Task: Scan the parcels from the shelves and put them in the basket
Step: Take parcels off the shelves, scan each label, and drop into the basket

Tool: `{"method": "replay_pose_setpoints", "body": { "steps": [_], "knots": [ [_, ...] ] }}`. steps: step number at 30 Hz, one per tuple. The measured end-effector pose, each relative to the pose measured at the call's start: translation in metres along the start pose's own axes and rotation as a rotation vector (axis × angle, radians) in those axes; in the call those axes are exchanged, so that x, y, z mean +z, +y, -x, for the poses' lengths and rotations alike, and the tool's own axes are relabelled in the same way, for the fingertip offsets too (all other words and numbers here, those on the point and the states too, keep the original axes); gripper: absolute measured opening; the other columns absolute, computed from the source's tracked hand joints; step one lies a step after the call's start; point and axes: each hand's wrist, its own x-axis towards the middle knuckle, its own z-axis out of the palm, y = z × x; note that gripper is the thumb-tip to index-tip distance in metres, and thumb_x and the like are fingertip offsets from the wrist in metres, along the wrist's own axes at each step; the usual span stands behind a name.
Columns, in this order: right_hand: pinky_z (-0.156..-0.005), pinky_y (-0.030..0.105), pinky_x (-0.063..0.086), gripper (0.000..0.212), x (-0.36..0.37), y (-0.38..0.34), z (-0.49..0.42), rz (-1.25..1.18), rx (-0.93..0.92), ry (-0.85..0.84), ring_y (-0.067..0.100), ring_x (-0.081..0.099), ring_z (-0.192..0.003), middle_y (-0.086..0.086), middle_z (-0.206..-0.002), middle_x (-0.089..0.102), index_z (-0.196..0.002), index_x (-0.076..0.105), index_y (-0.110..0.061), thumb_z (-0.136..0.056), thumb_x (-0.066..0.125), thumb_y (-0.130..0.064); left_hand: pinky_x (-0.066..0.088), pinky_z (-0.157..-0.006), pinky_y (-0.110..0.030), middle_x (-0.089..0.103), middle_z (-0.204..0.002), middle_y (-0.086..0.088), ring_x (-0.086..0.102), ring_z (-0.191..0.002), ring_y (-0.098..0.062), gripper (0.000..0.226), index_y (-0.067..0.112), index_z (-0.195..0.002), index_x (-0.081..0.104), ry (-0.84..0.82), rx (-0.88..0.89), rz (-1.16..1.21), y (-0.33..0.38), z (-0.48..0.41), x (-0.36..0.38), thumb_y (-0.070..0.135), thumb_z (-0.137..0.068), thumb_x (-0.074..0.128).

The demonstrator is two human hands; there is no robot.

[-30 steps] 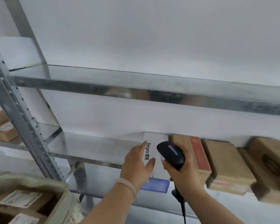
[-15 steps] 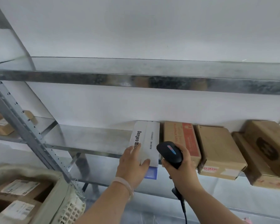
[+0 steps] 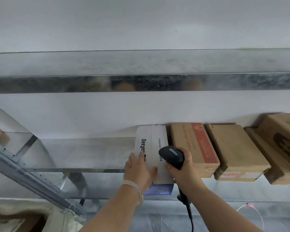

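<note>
— Fingers (image 3: 139, 159) of the left hand (image 3: 138, 169): entry, please.
— Laid nearly straight on the top face of the white parcel (image 3: 151, 144), thumb spread beside them. They press on it and do not clasp it. Right hand (image 3: 182, 173): wrapped round the black scanner (image 3: 171, 155), whose head hangs over that same top face.
— Location of item?
— Middle shelf (image 3: 84, 153), leftmost in a row and just beside a brown carton (image 3: 193, 148). Its near end juts past the shelf lip.
— Description?
— Long white carton with a centre seam along the top and black lettering running lengthwise. The end face toward the person is blue.
— Handling?
— Judged light and stiff: thin printed board with flat faces. The surface is likely smooth, so a flat palm may slide, and the corners would dent. Best taken at the overhanging near end, thumb on top and fingers beneath, or else across its narrow width, since no neighbour stands against its left side.
</note>
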Motion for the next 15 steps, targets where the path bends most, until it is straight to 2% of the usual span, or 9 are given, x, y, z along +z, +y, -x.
{"method": "replay_pose_setpoints", "body": {
  "steps": [3, 5, 7, 9, 10, 13, 15],
  "knots": [
    [-0.087, 0.043, 0.054, 0.059, 0.004, 0.002, -0.001, 0.031, -0.009, 0.021, 0.017, 0.058, -0.102, -0.013, -0.113, 0.056, -0.113, 0.038, -0.051, -0.079, 0.077, -0.021, 0.02, -0.121, -0.039, 0.007, -0.16, -0.008, 0.013, -0.147, -0.032, 0.084, 0.026, -0.157, 0.017, -0.017, -0.031, 0.028, 0.003, -0.009, 0.002, 0.054, -0.09, 0.058],
    [-0.087, 0.035, 0.052, 0.059, 0.005, 0.001, 0.0, 0.027, -0.009, 0.032, 0.017, 0.057, -0.105, -0.008, -0.118, 0.055, -0.118, 0.039, -0.043, -0.079, 0.077, -0.021, 0.029, -0.117, -0.042, 0.015, -0.156, -0.007, 0.022, -0.142, -0.031, 0.082, 0.028, -0.154, 0.023, 0.02, -0.024, 0.043, 0.001, -0.009, 0.006, 0.055, -0.086, 0.06],
    [-0.073, 0.031, 0.055, 0.055, 0.003, -0.001, 0.001, -0.053, 0.01, 0.026, 0.018, 0.06, -0.095, -0.008, -0.117, 0.056, -0.116, 0.041, -0.043, -0.081, 0.075, -0.019, 0.037, -0.112, -0.044, 0.026, -0.148, -0.005, 0.032, -0.135, -0.029, 0.079, 0.03, -0.149, 0.03, 0.095, -0.029, 0.073, -0.001, -0.006, 0.006, 0.058, -0.083, 0.062],
    [-0.053, 0.025, 0.053, 0.051, 0.0, -0.005, 0.006, -0.134, 0.048, 0.007, 0.025, 0.062, -0.079, -0.003, -0.114, 0.057, -0.115, 0.042, -0.042, -0.083, 0.073, -0.017, 0.041, -0.108, -0.044, 0.032, -0.143, -0.002, 0.037, -0.132, -0.026, 0.082, 0.031, -0.15, 0.03, 0.149, -0.033, 0.11, -0.003, 0.001, 0.0, 0.062, -0.081, 0.063],
    [-0.048, 0.023, 0.051, 0.05, -0.002, -0.007, 0.009, -0.158, 0.057, -0.004, 0.027, 0.062, -0.075, 0.0, -0.113, 0.058, -0.115, 0.042, -0.042, -0.084, 0.072, -0.017, 0.041, -0.108, -0.043, 0.033, -0.142, -0.001, 0.038, -0.132, -0.025, 0.085, 0.031, -0.151, 0.028, 0.158, -0.029, 0.129, -0.003, 0.006, -0.003, 0.063, -0.081, 0.063],
    [-0.051, 0.027, 0.054, 0.049, -0.008, -0.015, 0.019, -0.188, 0.024, -0.055, 0.025, 0.063, -0.073, -0.002, -0.111, 0.058, -0.109, 0.043, -0.048, -0.084, 0.073, -0.018, 0.039, -0.109, -0.04, 0.031, -0.145, -0.001, 0.036, -0.135, -0.024, 0.093, 0.036, -0.152, 0.023, 0.183, -0.006, 0.188, 0.001, 0.026, -0.017, 0.071, -0.075, 0.064],
    [-0.053, 0.029, 0.056, 0.052, -0.01, -0.023, 0.029, -0.177, -0.045, -0.09, 0.023, 0.064, -0.077, -0.003, -0.113, 0.058, -0.109, 0.044, -0.051, -0.083, 0.074, -0.017, 0.037, -0.11, -0.043, 0.029, -0.147, -0.001, 0.034, -0.139, -0.025, 0.106, 0.045, -0.15, 0.019, 0.187, -0.031, 0.209, 0.007, 0.038, -0.028, 0.085, -0.06, 0.06]
  ]
}}
